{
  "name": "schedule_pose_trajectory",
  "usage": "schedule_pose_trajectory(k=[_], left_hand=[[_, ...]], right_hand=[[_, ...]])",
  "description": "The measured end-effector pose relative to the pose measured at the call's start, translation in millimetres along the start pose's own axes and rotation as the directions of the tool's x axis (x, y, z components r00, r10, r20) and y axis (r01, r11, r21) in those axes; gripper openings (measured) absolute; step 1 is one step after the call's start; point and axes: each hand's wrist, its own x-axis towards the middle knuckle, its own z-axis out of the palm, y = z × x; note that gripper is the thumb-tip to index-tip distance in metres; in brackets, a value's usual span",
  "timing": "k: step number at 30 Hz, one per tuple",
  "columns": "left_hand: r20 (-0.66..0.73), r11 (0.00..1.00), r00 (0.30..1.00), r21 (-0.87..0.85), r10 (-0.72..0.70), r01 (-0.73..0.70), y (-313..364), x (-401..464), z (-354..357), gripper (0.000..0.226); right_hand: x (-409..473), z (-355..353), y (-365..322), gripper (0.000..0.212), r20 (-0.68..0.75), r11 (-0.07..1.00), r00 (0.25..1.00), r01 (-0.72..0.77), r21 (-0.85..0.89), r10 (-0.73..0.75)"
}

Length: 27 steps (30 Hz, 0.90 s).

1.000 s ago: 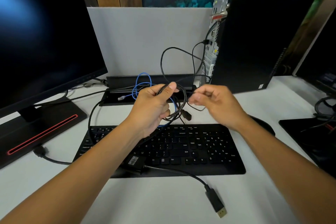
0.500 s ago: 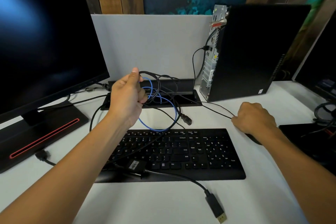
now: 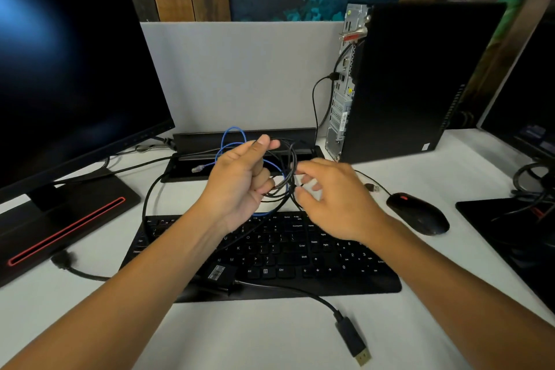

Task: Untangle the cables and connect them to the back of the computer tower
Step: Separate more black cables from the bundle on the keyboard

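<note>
My left hand holds up a tangled bundle of black cables above the keyboard, fingers curled round the loops. A blue network cable runs through the same tangle. My right hand, blurred, reaches into the bundle from the right with its fingers spread and curved; I cannot tell whether it holds a strand. The black computer tower stands at the back right, its rear panel facing left with one black cable plugged in. A loose USB plug lies by the mouse.
A black keyboard lies under my hands, with a black mouse to its right. A DisplayPort plug and its adapter lie at the front. A large monitor stands left, and a second one at the right edge. A cable tray sits at the back.
My right hand left the mouse area and came back up to the bundle. My left hand carried the bundle right and a little lower, back over the keyboard.
</note>
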Motion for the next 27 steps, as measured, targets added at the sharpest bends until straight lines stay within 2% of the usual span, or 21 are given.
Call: schedule_pose_trajectory(k=[3,4,6,9,11,12,14,17,19,22,25,27], left_hand=[[0.013,0.996,0.999,-0.073,-0.045,0.046,1,-3,2,0.024],[0.014,0.994,0.999,-0.094,-0.047,0.048,2,-3,2,0.024],[0.018,0.99,0.999,-0.138,-0.038,0.04,3,-2,3,0.025],[0.004,0.982,1.0,-0.191,0.004,-0.003,7,3,3,0.026],[-0.028,0.988,1.0,-0.156,0.012,-0.016,8,4,-1,0.026],[-0.042,0.99,0.999,-0.137,0.009,-0.015,7,5,-3,0.027],[-0.072,0.99,0.997,-0.139,0.019,-0.029,9,7,-9,0.027],[-0.129,0.981,0.989,-0.171,0.069,-0.091,24,14,-20,0.028],[-0.154,0.978,0.985,-0.179,0.075,-0.102,33,18,-24,0.028],[-0.168,0.977,0.982,-0.179,0.082,-0.112,39,15,-29,0.025],[-0.138,0.985,0.985,-0.123,0.1,-0.117,34,17,-31,0.026],[-0.114,0.992,0.99,-0.077,0.089,-0.098,26,17,-28,0.029]], right_hand=[[2,6,-1,0.018,0.106,0.93,0.994,-0.066,0.36,0.03],[2,5,0,0.015,0.116,0.908,0.993,-0.074,0.412,0.028],[1,7,5,0.023,0.041,0.917,0.999,-0.009,0.399,-0.008],[4,11,20,0.021,-0.208,0.985,0.975,0.105,0.137,-0.075],[5,6,37,0.02,-0.285,0.991,0.952,0.126,0.044,-0.109],[3,2,47,0.019,-0.263,0.989,0.954,0.145,-0.004,-0.141],[-2,-1,68,0.026,-0.111,0.979,0.986,0.107,-0.175,-0.128],[-11,2,92,0.032,0.082,0.894,0.99,-0.067,-0.443,0.114],[-10,-2,95,0.028,0.104,0.835,0.961,-0.167,-0.524,0.257],[-7,-11,87,0.015,0.142,0.746,0.879,-0.289,-0.6,0.455],[-11,-15,80,0.008,0.144,0.684,0.836,-0.321,-0.655,0.53],[-12,-13,77,0.007,0.134,0.669,0.843,-0.305,-0.678,0.521]])
